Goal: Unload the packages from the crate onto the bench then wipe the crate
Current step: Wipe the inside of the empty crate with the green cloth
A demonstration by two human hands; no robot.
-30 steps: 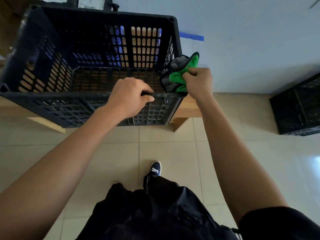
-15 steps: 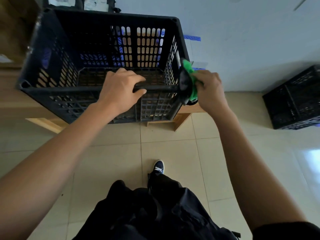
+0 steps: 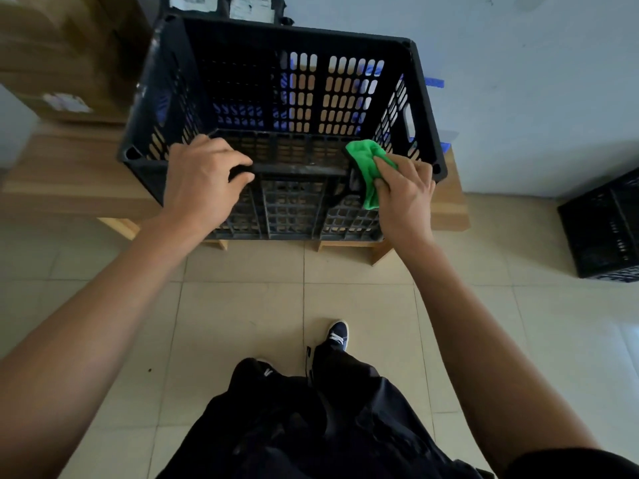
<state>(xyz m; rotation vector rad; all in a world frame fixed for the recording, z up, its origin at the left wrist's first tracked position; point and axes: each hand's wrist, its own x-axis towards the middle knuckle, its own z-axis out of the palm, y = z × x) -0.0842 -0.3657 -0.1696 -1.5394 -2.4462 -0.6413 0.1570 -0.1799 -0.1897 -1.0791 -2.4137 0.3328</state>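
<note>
You stand facing the black crate point(image 3: 262, 98), which sits on the wooden tabletop point(image 3: 72, 178) against the pale wall, its near wall slightly overhanging the tabletop's front edge. Your left hand point(image 3: 204, 183) is curled over the crate's near rim, left of centre, fingers wrapped down over the top bar and clamped on it. Your right hand point(image 3: 404, 195) holds a green cloth point(image 3: 368, 167) at the near right corner of the crate, the fingers closed around the cloth and pressing it against the rim; part of the cloth hangs down over the outer face of the near wall, where a darker side of the fabric shows. Through the slotted walls you see no packages inside the crate; its floor looks bare as far as the grid lets you tell. Behind the crate, at the top of the view, two packages point(image 3: 221, 3) with white labels lie against the wall. Brown cardboard boxes point(image 3: 58, 60) stand on the tabletop to the left of the crate. A second black crate point(image 3: 605, 226) sits on the tiled floor point(image 3: 242, 299) well off to your right.
</note>
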